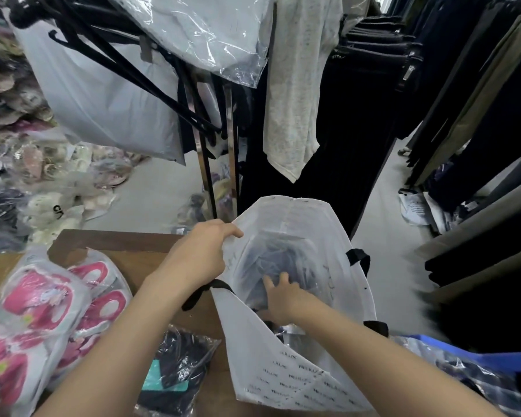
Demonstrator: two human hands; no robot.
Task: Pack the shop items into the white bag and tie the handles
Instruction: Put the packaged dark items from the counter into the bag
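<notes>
- The white bag (271,356) stands open at the right edge of the wooden bench (127,245), its mouth facing up.
- The left hand (205,254) pinches the bag's near-left rim, thumb and fingers curled over the edge, and holds the mouth open.
- The right hand (283,296) is down inside the bag, fingers spread and fairly straight, resting on a dark wrapped item (271,260) at the bottom.
- One black handle (202,291) hangs loose under the left wrist; another (358,257) droops on the far side.
- Pink shoe packs (42,296) lie on the bench's left part.
- A dark packet (178,365) in clear plastic lies on the bench just beside the bag.
- A blue crate (433,347) holding a wrapped checked garment sits right of the bag.
</notes>
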